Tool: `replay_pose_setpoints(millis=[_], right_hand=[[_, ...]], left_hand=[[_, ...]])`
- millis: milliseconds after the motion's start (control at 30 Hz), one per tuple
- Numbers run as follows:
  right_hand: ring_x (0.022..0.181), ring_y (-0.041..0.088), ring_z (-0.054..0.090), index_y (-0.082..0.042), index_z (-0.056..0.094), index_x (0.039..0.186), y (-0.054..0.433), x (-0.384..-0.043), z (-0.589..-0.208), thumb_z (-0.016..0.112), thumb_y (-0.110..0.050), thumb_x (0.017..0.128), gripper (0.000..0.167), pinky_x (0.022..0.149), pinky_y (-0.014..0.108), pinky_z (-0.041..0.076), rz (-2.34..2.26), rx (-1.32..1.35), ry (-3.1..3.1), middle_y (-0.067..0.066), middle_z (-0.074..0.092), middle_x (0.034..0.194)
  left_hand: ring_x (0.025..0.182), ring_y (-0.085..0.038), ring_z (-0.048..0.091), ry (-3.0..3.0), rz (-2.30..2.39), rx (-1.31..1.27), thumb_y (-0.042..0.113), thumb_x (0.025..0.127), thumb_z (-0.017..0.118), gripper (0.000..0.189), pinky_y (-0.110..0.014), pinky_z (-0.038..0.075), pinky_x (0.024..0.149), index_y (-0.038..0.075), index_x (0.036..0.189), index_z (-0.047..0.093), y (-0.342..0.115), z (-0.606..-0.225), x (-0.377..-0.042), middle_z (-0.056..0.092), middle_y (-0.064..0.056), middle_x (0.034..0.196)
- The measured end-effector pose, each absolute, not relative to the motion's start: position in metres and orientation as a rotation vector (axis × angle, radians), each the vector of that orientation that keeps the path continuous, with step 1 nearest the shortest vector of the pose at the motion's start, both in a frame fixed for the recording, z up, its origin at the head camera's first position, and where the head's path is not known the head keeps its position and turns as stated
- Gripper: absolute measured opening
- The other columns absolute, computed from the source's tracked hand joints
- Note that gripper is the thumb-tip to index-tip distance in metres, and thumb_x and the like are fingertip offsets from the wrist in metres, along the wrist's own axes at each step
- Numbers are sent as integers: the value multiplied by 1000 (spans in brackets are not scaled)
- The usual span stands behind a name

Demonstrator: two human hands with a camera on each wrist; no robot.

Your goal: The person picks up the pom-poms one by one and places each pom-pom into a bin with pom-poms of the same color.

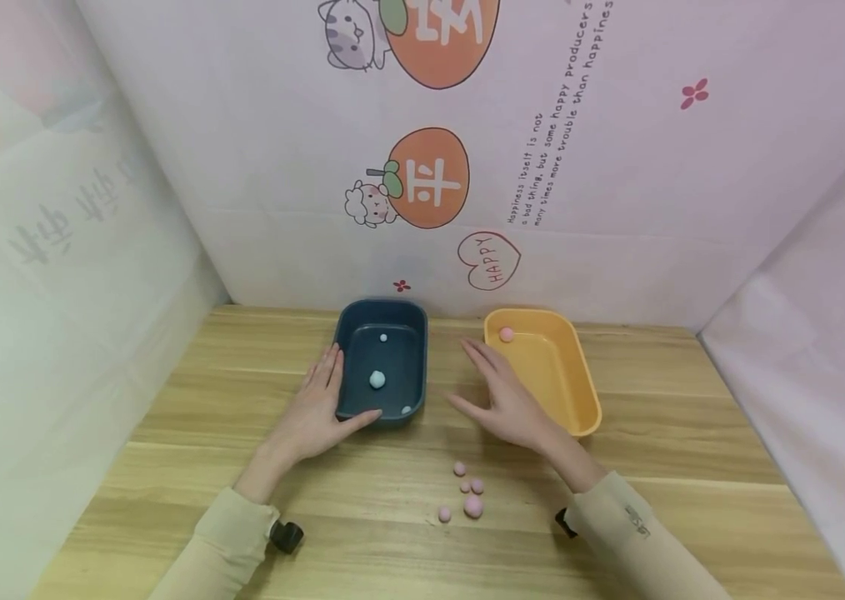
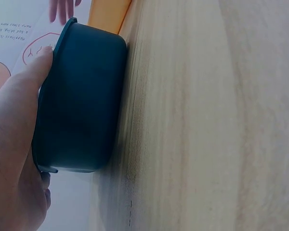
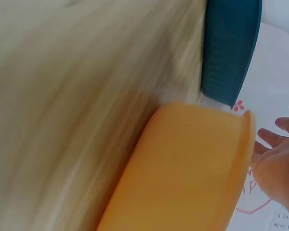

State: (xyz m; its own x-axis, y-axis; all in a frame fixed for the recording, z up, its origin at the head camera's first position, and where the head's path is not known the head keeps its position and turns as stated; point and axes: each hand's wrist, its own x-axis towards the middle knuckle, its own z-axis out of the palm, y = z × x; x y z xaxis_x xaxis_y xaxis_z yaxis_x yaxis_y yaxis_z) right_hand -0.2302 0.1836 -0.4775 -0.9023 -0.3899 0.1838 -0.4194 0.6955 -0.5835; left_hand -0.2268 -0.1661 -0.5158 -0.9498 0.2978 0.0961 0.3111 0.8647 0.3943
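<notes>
- Blue tray (image 1: pixel 402 360) w/ 3 pale balls (image 1: pixel 377 380), L hand (image 1: pixel 315 422) wide, touching
- Yellow tray (image 1: pixel 544 371) w/ pink ball (image 1: pixel 507 334), R hand (image 1: pixel 511 407) wide, nr
- 5 pink balls (image 1: pixel 473 506) on tbl (image 1: pixel 385 525)

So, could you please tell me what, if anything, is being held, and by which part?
Nothing is plainly gripped: the left hand touches the blue tub at its left and near rim; the right hand, by the yellow tub, holds nothing visible.

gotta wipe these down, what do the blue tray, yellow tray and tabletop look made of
Blue tray: probably moulded plastic, satin, judging by smooth, rounded walls. Yellow tray: likely plastic too, softly shiny, evenly coloured. Tabletop: wood or wood-look laminate, low sheen; streaky grain shows, but not which.
</notes>
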Motion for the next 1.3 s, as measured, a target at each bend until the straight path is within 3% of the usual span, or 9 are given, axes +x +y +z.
replay_pose_setpoints(millis=[333, 467, 567, 767, 967, 1300], right_hand=[[170, 46, 18, -12, 20, 177, 226, -219, -487, 76, -41, 102, 99, 134, 71, 24, 860, 622, -2844, 19, 19, 184], [169, 51, 17, -6, 24, 175, 241, -217, -492, 75, -45, 101, 98, 134, 73, 21, 697, 615, -2841, 27, 22, 181], [168, 53, 15, 0, 25, 172, 252, -215, -499, 73, -45, 101, 97, 136, 70, 17, 615, 617, -2838, 30, 21, 180], [166, 56, 19, -2, 24, 173, 276, -212, -509, 69, -49, 103, 96, 135, 70, 19, 556, 579, -2840, 28, 20, 181], [166, 56, 17, 1, 22, 173, 295, -212, -511, 68, -50, 105, 97, 140, 64, 11, 538, 563, -2871, 29, 17, 182], [165, 57, 19, -2, 20, 174, 307, -211, -512, 67, -50, 105, 97, 137, 70, 16, 500, 541, -2881, 31, 18, 180]], left_hand=[[174, -39, 9, -3003, -640, -479, 87, 94, 59, 130, -56, 17, 141, 0, 175, 7, -167, -519, -228, 1, -18, 186], [174, -40, 9, -3001, -655, -475, 85, 94, 61, 129, -57, 16, 141, 0, 175, 6, -167, -518, -227, 1, -17, 187], [174, -40, 8, -3002, -656, -476, 84, 95, 61, 129, -59, 16, 141, -1, 175, 6, -167, -517, -227, 0, -18, 187], [174, -40, 7, -3006, -662, -482, 85, 94, 61, 129, -58, 16, 141, 0, 175, 6, -167, -517, -227, -1, -17, 187], [174, -40, 7, -3013, -648, -487, 85, 95, 60, 129, -58, 16, 141, -1, 174, 7, -166, -516, -228, -1, -18, 187], [173, -44, 6, -3028, -788, -480, 75, 96, 68, 124, -65, 19, 138, -2, 174, 9, -166, -506, -225, 0, -22, 186]])
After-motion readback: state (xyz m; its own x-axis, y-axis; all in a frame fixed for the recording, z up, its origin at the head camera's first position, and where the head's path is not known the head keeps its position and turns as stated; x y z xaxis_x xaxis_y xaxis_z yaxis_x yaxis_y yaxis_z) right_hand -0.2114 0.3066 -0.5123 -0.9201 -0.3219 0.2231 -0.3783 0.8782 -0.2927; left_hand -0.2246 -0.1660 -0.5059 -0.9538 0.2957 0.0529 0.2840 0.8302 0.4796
